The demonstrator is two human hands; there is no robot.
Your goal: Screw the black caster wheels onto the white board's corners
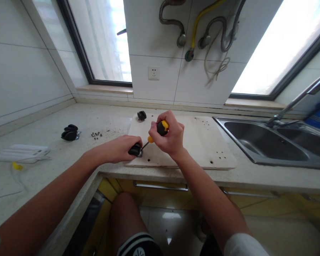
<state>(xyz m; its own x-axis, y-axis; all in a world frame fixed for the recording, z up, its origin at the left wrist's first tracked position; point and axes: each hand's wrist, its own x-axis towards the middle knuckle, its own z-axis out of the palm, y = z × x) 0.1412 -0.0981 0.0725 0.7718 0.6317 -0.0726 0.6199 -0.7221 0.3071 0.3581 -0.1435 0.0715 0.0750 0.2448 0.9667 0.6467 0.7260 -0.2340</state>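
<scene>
My right hand [170, 135] is wrapped round the yellow and black handle of a screwdriver [162, 128]. Its shaft slants down to the left, the tip meeting the metal mount of a black caster wheel [134, 149]. That caster sits at the near left corner of a pale board [194, 142], and my left hand [125, 147] grips it from the left. Another black caster [141, 115] stands at the board's far left corner. Small holes show at the board's right corners. Whether the tip is seated in a screw is too small to tell.
Left of the board lie several small screws [96, 135] and loose black casters [70, 132]. A white power strip [24, 153] rests farther left on the counter [77, 170]. A steel sink [264, 142] with a faucet [296, 103] borders the right side. Pipes [193, 32] hang on the wall.
</scene>
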